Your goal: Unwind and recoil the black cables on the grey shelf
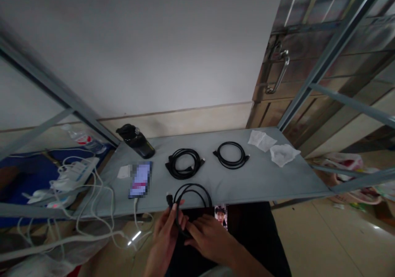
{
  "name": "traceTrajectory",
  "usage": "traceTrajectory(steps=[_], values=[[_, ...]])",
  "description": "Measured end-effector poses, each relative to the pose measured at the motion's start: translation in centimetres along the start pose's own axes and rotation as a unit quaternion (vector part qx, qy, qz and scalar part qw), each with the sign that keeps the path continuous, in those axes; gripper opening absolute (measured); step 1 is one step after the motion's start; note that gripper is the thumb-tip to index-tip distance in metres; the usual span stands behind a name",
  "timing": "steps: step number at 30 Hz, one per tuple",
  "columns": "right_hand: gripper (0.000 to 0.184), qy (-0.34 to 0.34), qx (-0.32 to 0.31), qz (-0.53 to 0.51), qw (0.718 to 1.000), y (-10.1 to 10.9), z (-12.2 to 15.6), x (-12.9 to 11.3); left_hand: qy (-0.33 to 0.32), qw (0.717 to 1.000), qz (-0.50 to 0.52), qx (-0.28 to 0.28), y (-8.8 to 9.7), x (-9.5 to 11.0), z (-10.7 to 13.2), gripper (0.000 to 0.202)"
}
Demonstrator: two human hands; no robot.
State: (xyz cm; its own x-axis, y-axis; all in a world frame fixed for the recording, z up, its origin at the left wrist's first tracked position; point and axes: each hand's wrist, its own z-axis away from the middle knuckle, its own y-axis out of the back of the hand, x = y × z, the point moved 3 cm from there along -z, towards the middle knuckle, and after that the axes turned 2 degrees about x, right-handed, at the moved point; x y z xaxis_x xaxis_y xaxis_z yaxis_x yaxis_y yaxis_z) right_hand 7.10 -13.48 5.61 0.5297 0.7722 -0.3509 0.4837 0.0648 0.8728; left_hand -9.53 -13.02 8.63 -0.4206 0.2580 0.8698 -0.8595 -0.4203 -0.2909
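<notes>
My left hand [166, 231] is closed around a black cable [193, 192] that loops up over the near edge of the grey table [262, 178]. One cable end with a plug sticks up beside my left thumb. My right hand [207, 236] pinches the same cable just to the right, fingers pressed together on it. Two more coiled black cables lie on the table: one [184, 163] at the middle, another [231, 154] to its right.
A phone [140, 180] lies left of the coils, with a small white card [124, 171] beside it and a black bottle [135, 140] behind. Crumpled white tissues [282, 153] sit at the far right. White cables and a power strip [72, 176] lie at the left. Metal bed frames stand on both sides.
</notes>
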Motion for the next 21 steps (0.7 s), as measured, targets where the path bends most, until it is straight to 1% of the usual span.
traceTrajectory(steps=[3, 5, 7, 8, 10, 11, 12, 13, 14, 16, 18, 21], values=[[0.053, 0.034, -0.001, 0.040, 0.999, 1.9, -1.1, 1.9, 0.001, 0.998, 0.030, -0.050, -2.0, 1.6, -0.2, 0.060], [0.052, 0.058, 0.009, 0.071, 0.996, 3.7, -2.5, 3.4, -0.028, 0.997, 0.030, -0.069, -3.4, 3.0, -1.3, 0.058], [0.047, 0.077, 0.020, 0.104, 0.991, 5.5, -4.4, 5.0, -0.075, 0.994, 0.018, -0.082, -4.6, 4.3, -3.3, 0.049], [0.041, 0.083, 0.027, 0.120, 0.989, 6.3, -5.5, 5.8, -0.106, 0.991, 0.006, -0.085, -4.9, 4.9, -4.6, 0.044], [0.026, 0.076, 0.042, 0.144, 0.986, 7.1, -7.5, 7.6, -0.183, 0.979, -0.036, -0.079, -5.2, 5.9, -7.8, 0.039], [0.021, 0.064, 0.050, 0.151, 0.985, 7.2, -8.4, 8.6, -0.229, 0.968, -0.078, -0.060, -5.0, 6.3, -9.6, 0.037], [0.018, 0.047, 0.056, 0.156, 0.985, 7.0, -9.3, 9.6, -0.272, 0.952, -0.137, -0.030, -4.7, 6.5, -11.3, 0.037], [0.016, 0.030, 0.059, 0.157, 0.985, 6.6, -9.9, 10.5, -0.299, 0.933, -0.202, -0.009, -4.4, 6.5, -12.9, 0.039], [0.014, 0.014, 0.059, 0.156, 0.986, 6.0, -10.4, 11.3, -0.319, 0.913, -0.252, 0.009, -4.0, 6.3, -14.4, 0.041], [0.013, -0.007, 0.052, 0.143, 0.988, 4.4, -10.9, 12.7, -0.346, 0.881, -0.321, 0.038, -3.2, 5.6, -16.8, 0.048], [0.019, -0.025, 0.048, 0.121, 0.991, 2.7, -10.8, 13.7, -0.369, 0.854, -0.361, 0.063, -2.4, 4.6, -18.0, 0.056], [0.036, -0.046, 0.062, 0.091, 0.993, 0.7, -10.0, 14.6, -0.396, 0.823, -0.401, 0.075, -1.9, 3.1, -18.5, 0.060]])
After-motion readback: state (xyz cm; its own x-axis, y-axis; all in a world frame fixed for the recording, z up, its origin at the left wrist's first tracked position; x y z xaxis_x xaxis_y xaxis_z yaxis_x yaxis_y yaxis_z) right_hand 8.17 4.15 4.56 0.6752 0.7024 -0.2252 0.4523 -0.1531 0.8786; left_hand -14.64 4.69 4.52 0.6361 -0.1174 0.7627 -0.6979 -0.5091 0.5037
